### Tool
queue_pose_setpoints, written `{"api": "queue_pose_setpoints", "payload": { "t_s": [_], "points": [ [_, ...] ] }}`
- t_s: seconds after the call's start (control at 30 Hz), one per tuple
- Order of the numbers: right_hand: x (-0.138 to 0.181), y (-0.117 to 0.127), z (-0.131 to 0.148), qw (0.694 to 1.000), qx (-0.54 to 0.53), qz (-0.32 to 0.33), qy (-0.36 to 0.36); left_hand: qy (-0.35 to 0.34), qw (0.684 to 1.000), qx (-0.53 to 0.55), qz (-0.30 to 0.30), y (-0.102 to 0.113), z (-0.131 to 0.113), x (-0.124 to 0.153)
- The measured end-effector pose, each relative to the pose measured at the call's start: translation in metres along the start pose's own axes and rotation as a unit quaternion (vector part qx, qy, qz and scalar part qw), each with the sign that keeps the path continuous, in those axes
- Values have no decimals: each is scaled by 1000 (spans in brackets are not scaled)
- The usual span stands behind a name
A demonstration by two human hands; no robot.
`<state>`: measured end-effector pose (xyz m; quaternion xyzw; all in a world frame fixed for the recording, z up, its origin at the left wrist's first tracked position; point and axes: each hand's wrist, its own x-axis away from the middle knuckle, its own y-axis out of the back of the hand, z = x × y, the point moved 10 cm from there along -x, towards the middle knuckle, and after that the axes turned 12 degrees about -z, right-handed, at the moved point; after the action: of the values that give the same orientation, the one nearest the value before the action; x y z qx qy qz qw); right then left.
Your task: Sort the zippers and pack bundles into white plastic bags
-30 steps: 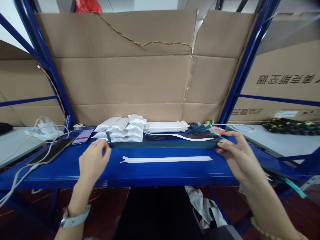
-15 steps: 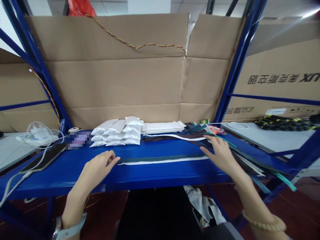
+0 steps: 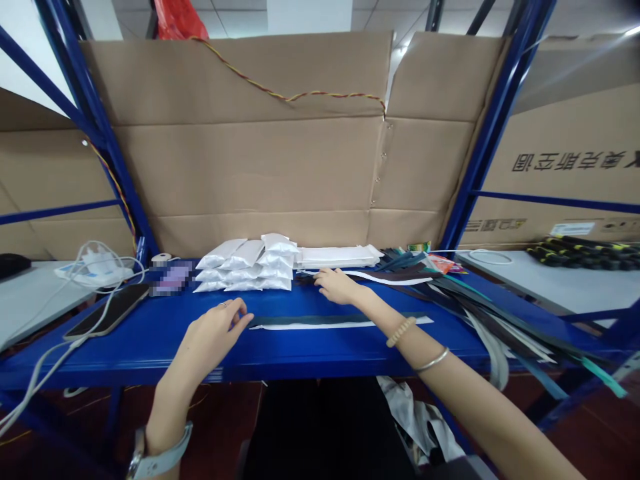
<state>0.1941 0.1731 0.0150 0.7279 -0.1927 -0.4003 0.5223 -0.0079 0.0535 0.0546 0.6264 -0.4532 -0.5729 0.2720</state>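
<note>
A dark green strip (image 3: pixel 310 321) lies lengthwise on the blue shelf with a white strip (image 3: pixel 345 325) along its front edge. My left hand (image 3: pixel 213 337) is at their left end, fingers curled and thumb against the forefinger at the dark green strip's tip. Farther back, my right hand (image 3: pixel 337 285) reaches over both strips, its forearm hiding part of them. Its fingers are slightly apart at the left end of a pile of dark brown strips (image 3: pixel 400 271), where a wavy white strip (image 3: pixel 385 277) lies on top.
White padded packets (image 3: pixel 245 267) are stacked at the back, beside flat white pieces (image 3: pixel 340 257). A phone (image 3: pixel 107 312) and white cables (image 3: pixel 45 373) lie left. Long dark strips (image 3: pixel 510 313) hang over the right front edge. Cardboard (image 3: pixel 250 167) closes the back between blue posts.
My right hand has moved left from the right end of the front strips to the left end of the rear pile. My left hand keeps its place at the strip's end. The view has shifted slightly.
</note>
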Motion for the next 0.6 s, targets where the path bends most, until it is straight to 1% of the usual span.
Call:
{"api": "queue_pose_setpoints", "payload": {
  "t_s": [0.07, 0.13, 0.2, 0.27, 0.37, 0.43, 0.53, 0.6],
  "points": [
    [-3, -2, -2, 1000, -4, -2, -4, -4, 1000, 4, 1, 0, -2, 0],
    [-1, 2, -3, 1000, -7, -8, -9, -8, 1000, 9, -4, 2, -3, 1],
    [4, 12, -2, 1000, -8, -23, -13, -9, 1000, 17, -8, 3, -5, 2],
    [13, 31, 5, 998, -9, -57, -8, -14, 999, 42, -8, 3, -10, 3],
    [35, 63, 32, 992, -11, -125, 16, -33, 990, 136, 3, -5, -29, 4],
    [54, 77, 55, 988, -5, -152, 34, -30, 973, 230, 15, -14, -45, 4],
    [83, 84, 87, 984, 16, -174, 43, 16, 932, 360, 37, -34, -61, 5],
    [97, 81, 102, 983, 29, -179, 37, 52, 911, 406, 45, -47, -68, 7]
  ]
}}
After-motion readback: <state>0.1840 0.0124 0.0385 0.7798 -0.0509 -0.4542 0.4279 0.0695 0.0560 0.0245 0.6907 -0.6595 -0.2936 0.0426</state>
